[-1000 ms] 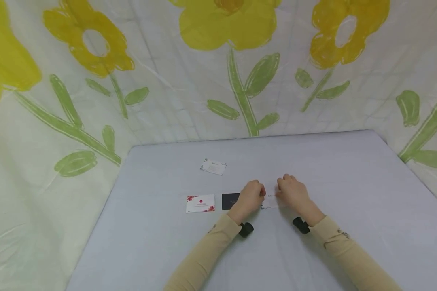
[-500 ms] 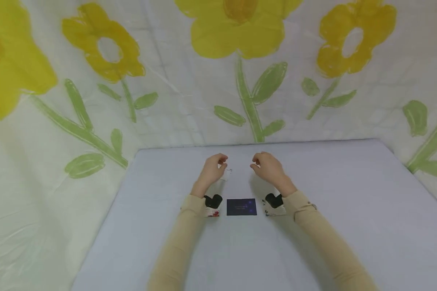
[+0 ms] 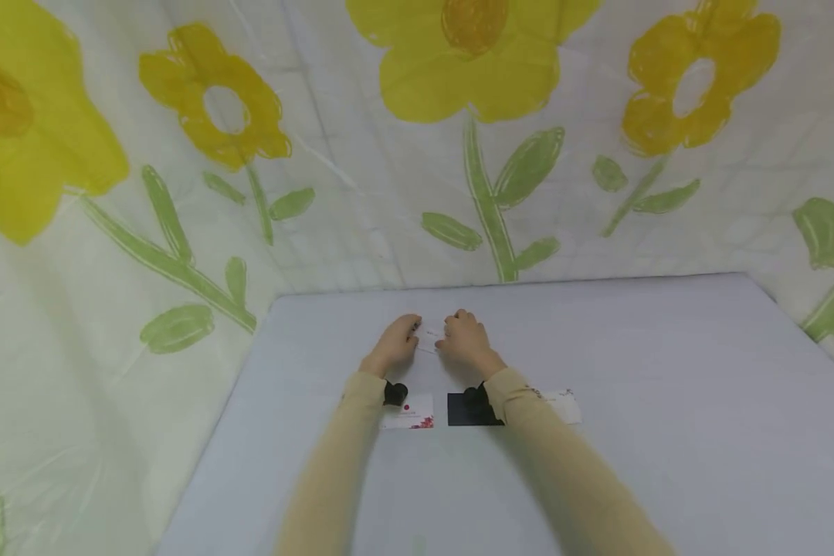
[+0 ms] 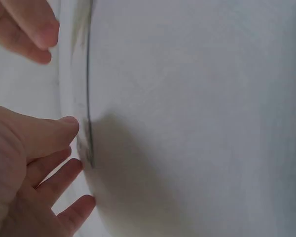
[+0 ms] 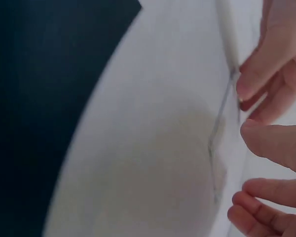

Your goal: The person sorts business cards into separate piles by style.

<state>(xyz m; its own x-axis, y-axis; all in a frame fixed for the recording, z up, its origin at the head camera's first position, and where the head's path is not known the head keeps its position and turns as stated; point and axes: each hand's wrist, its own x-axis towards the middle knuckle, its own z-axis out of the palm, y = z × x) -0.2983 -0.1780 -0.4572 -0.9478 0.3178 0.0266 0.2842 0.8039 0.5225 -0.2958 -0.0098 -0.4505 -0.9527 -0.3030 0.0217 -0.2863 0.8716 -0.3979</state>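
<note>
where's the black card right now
In the head view the black card lies flat on the table, near the middle, partly under the right wrist. The red-and-white card is to its left, another white card to its right.

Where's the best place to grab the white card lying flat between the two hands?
Take the white card by its two short ends, one hand from each side. It looks thin and flat on the table, so likely no top grip; the left hand and right hand already flank those ends, fingers at its edges.
</note>
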